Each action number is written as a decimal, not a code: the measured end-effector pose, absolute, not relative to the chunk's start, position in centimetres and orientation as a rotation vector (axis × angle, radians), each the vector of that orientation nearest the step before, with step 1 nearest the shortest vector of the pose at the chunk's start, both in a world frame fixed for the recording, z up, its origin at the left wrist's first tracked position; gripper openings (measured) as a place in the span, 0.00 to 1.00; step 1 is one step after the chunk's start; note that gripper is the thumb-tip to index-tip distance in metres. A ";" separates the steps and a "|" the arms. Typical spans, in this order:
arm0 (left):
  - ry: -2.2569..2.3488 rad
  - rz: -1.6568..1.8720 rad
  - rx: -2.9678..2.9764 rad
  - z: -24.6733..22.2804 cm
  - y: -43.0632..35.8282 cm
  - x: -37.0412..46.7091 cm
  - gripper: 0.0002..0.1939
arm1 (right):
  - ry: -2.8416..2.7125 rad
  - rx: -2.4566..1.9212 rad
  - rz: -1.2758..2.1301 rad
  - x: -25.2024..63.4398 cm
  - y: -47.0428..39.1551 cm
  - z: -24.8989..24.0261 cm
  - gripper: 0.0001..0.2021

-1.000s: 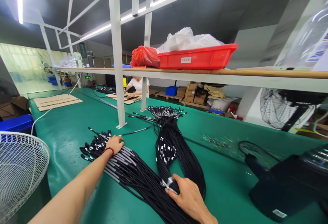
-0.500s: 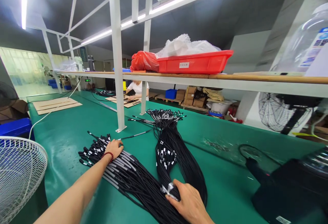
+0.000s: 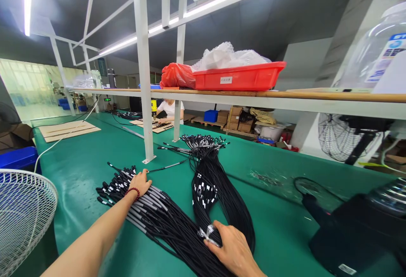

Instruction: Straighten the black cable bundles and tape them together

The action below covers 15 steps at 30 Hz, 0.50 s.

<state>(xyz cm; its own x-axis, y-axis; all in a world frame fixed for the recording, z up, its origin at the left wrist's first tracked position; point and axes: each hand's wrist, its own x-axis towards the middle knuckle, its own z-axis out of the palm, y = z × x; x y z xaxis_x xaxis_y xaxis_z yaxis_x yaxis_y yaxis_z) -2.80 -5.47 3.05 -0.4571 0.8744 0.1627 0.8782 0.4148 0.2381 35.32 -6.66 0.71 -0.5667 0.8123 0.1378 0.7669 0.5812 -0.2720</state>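
Note:
Black cables with grey sleeves [image 3: 149,201] lie in a wide bundle across the green table, their white-tagged ends at the left. On top of these ends rests my left hand [image 3: 140,182], a red bead bracelet at its wrist, its fingers curled on the cables. My right hand [image 3: 231,245] grips the tied part of a second black cable bundle [image 3: 236,196], thumb and fingers around it beside a clear plastic tie [image 3: 207,231]. That bundle loops back toward the shelf post, with its many grey and black ends fanned out at the top.
A white fan [image 3: 25,213] stands at the left, a dark machine [image 3: 352,234] at the right. A white post [image 3: 145,78] rises behind the cables to a shelf with a red tray [image 3: 241,79]. Beyond, a person in white [image 3: 169,110] sits at the table.
The view has shifted very slightly. My left hand's fingers have moved a little on the cables; my right hand keeps its grip on the tied bundle.

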 end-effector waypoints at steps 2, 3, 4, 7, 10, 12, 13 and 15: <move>-2.628 -0.451 -1.635 3.0 -5.4 -2.9 0.19 | -2.565 -1.302 0.263 35.3 -6.7 0.7 0.15; -2.625 -0.448 -1.641 3.0 -5.4 -2.9 0.19 | -2.562 -1.300 0.258 35.3 -6.7 0.7 0.15; -2.619 -0.443 -1.651 3.0 -5.4 -2.9 0.19 | -2.559 -1.298 0.253 35.3 -6.7 0.7 0.15; -2.581 -0.420 -1.713 3.0 -5.4 -3.0 0.16 | -2.561 -1.305 0.254 35.3 -6.8 0.9 0.16; -2.545 -0.389 -1.772 3.0 -5.4 -3.0 0.13 | -2.578 -1.333 0.294 35.3 -6.9 1.3 0.17; -2.537 -0.374 -1.781 2.9 -5.4 -3.1 0.13 | -2.587 -1.339 0.316 35.2 -7.0 1.7 0.17; -2.536 -0.367 -1.782 2.9 -5.4 -3.1 0.13 | -2.589 -1.337 0.321 35.2 -7.0 1.9 0.17; -2.536 -0.358 -1.781 2.9 -5.4 -3.1 0.13 | -2.593 -1.342 0.326 35.1 -7.1 2.2 0.17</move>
